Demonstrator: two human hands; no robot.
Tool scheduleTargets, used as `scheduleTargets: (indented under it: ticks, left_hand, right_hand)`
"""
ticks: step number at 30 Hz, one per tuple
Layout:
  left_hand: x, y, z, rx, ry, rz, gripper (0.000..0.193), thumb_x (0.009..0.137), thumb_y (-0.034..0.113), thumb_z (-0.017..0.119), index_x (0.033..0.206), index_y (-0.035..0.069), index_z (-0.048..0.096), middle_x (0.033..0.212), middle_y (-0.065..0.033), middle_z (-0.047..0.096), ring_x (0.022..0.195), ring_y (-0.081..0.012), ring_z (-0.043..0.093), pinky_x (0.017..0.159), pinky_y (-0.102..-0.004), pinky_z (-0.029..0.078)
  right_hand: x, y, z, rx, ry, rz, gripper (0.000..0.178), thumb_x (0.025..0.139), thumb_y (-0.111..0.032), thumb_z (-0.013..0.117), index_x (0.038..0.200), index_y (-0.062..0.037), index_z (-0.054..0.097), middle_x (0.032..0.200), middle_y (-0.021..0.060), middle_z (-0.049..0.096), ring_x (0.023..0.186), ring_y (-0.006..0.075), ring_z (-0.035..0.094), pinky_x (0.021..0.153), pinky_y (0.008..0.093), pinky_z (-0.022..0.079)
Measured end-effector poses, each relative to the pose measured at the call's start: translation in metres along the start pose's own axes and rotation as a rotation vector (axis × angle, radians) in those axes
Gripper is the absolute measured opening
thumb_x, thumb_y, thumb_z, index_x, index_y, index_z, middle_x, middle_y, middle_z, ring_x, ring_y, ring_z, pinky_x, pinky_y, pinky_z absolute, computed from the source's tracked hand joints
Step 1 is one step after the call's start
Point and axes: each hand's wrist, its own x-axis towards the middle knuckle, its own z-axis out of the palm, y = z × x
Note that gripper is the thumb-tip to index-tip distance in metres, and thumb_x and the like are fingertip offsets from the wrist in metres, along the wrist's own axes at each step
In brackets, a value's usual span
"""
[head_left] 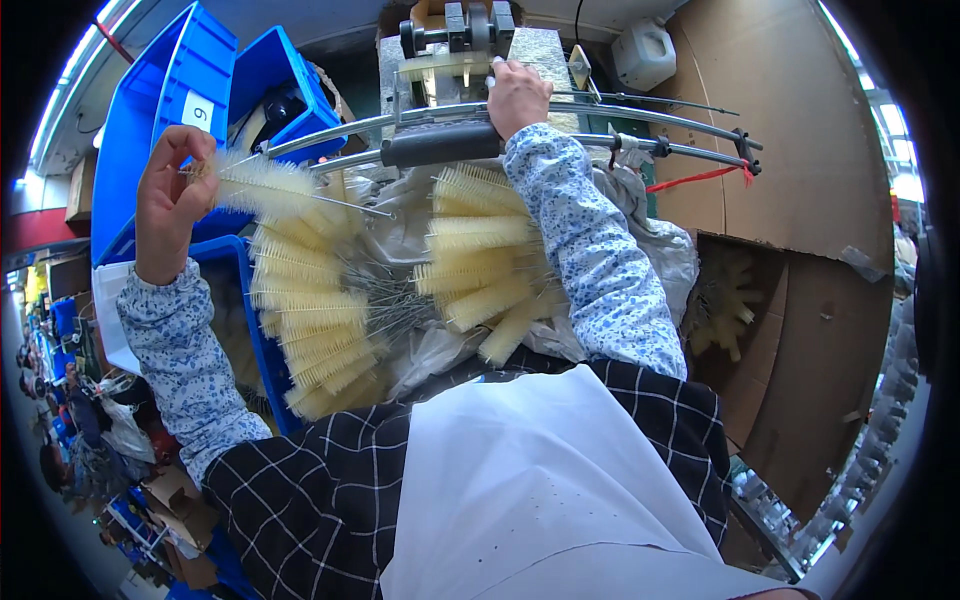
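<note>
My left hand [178, 200], raised at the left, pinches the bristled end of a pale yellow bottle brush [265, 186]. That brush's thin wire stem points right, over the pile. Up at the machine [460, 125], my right hand [520, 95] has its fingers curled at the right end of another pale brush [445, 66], which lies crosswise there. What its fingertips grip is partly hidden. Below the machine's padded dark bar [440, 145] lie two heaps of brushes, a left heap [315, 300] and a right heap [480, 250], with their wire stems meeting in the middle.
Blue bins [165, 100] stand at the left, and a blue crate [262, 340] is beside the left heap. Long metal rods [690, 125] reach out to the right with a red ribbon [700, 181]. Cardboard [790, 130] walls the right side, near more brushes [722, 300]. A white jug [643, 52] stands behind.
</note>
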Motion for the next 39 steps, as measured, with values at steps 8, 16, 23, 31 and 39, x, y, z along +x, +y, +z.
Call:
scheduleTargets:
  ticks: [8, 16, 23, 31, 39]
  left_hand:
    - [-0.005, -0.007, -0.012, -0.042, 0.062, 0.014, 0.022, 0.075, 0.004, 0.05, 0.095, 0.006, 0.044, 0.088, 0.0005, 0.044, 0.057, -0.0006, 0.036, 0.048, -0.0156, 0.028]
    - [-0.008, -0.002, -0.017, -0.176, 0.298, 0.09, 0.024, 0.076, 0.01, 0.051, 0.099, 0.006, 0.044, 0.092, -0.0014, 0.046, 0.058, -0.0011, 0.035, 0.047, -0.0159, 0.027]
    - [0.022, -0.014, 0.022, -0.342, 0.05, 0.05, 0.029, 0.078, 0.011, 0.052, 0.105, 0.007, 0.044, 0.094, -0.0011, 0.047, 0.064, -0.0024, 0.042, 0.052, -0.0152, 0.035]
    - [0.038, 0.003, 0.076, -0.404, -0.088, 0.05, 0.024, 0.08, 0.012, 0.049, 0.102, 0.007, 0.041, 0.099, -0.0043, 0.046, 0.077, -0.0066, 0.049, 0.063, -0.0197, 0.044]
    - [0.022, -0.004, 0.139, -0.219, -0.207, 0.127, 0.032, 0.081, 0.011, 0.055, 0.108, 0.005, 0.038, 0.1, -0.0069, 0.044, 0.075, -0.0119, 0.057, 0.067, -0.0247, 0.048]
  right_hand:
    - [-0.001, 0.065, -0.013, -0.07, 0.065, -0.012, 0.02, 0.074, -0.011, 0.052, 0.093, -0.0093, 0.059, 0.095, 0.0051, 0.059, 0.092, 0.0224, 0.055, 0.077, 0.0415, 0.041]
    - [0.023, 0.174, -0.039, 0.178, -0.09, -0.02, 0.027, 0.078, -0.017, 0.052, 0.104, -0.0139, 0.059, 0.101, 0.0088, 0.059, 0.093, 0.0269, 0.056, 0.079, 0.0388, 0.044]
    - [0.041, 0.195, -0.057, -0.058, -0.254, -0.144, 0.026, 0.084, -0.019, 0.043, 0.105, -0.0178, 0.058, 0.096, 0.0139, 0.059, 0.093, 0.0312, 0.054, 0.081, 0.0397, 0.043]
    - [-0.036, 0.119, -0.159, 0.686, -0.698, -0.239, 0.044, 0.087, -0.031, 0.05, 0.12, -0.0038, 0.046, 0.111, 0.011, 0.054, 0.103, 0.0187, 0.051, 0.088, 0.0302, 0.042]
    - [-0.087, -0.011, -0.109, 1.145, -0.598, -0.355, 0.025, 0.085, -0.015, 0.052, 0.108, -0.0068, 0.052, 0.088, 0.0084, 0.058, 0.081, 0.0148, 0.054, 0.075, 0.0277, 0.044]
